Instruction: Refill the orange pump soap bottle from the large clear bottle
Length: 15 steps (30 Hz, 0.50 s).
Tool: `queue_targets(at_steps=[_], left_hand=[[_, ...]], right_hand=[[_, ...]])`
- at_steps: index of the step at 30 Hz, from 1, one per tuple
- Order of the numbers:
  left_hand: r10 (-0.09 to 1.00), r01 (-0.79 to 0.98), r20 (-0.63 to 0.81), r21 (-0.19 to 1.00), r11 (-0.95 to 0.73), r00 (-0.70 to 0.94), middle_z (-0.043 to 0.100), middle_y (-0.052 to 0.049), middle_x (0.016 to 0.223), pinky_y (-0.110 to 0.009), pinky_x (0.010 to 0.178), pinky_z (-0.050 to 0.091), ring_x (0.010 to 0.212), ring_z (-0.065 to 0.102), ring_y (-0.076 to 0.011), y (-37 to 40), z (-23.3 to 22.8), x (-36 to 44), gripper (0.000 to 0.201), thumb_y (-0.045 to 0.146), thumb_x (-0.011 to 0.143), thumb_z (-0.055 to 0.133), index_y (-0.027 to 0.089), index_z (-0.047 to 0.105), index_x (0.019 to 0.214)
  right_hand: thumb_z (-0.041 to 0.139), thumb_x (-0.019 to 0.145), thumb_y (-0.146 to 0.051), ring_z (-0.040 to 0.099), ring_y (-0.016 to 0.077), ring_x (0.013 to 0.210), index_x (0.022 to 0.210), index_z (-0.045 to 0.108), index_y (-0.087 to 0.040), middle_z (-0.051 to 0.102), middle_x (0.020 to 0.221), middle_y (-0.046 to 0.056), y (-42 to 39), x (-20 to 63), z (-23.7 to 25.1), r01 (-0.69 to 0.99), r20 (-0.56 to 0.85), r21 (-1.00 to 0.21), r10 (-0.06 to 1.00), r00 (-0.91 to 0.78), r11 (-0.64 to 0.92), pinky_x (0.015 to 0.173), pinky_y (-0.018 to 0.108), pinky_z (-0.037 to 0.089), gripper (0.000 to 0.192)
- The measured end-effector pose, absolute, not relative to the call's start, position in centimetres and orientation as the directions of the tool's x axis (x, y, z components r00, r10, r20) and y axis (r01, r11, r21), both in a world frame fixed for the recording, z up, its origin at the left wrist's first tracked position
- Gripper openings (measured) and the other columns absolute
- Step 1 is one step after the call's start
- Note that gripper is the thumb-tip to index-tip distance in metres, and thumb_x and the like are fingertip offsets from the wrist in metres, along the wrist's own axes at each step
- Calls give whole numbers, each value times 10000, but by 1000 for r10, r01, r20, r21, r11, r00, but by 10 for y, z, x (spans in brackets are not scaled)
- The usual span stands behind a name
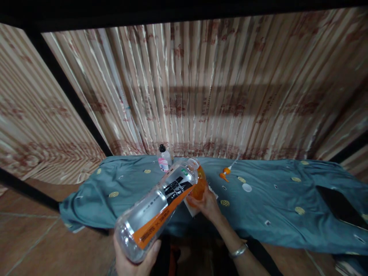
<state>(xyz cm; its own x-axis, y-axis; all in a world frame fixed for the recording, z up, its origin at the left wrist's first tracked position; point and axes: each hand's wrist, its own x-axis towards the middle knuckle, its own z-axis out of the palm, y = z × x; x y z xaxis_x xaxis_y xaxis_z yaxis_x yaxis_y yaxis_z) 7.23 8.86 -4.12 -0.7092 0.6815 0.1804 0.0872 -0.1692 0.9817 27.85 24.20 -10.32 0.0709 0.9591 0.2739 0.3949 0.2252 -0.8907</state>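
A tilted, clear plastic bottle (156, 212) is clasped by the left hand (133, 263), a translucent orange bottle (200, 186) by the right hand (209, 204).

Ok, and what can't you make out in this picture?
Head view, black-capped bottle: label too small and blurred to read.
Head view, orange bottle: partly hidden behind the clear bottle.
Head view, white sheet: partly covered by the orange bottle and right hand.
Head view, left hand: lower part cut off by the bottom edge.

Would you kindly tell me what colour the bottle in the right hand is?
The bottle in the right hand is orange, shown best in the head view.
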Motion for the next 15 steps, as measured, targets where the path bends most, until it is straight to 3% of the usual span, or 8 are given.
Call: queue_targets(at_steps=[15], left_hand=[[648,100,166,985,-137,-743,758,-123,1163,-482,980,626,1087,746,-373,88,-43,68,992,626,547,970,183,655,1376]], right_hand=[[836,750,-412,795,340,1088,1363,610,-212,814,1214,127,240,277,-102,358,324,-891,943,70,280,995,520,650,683]])
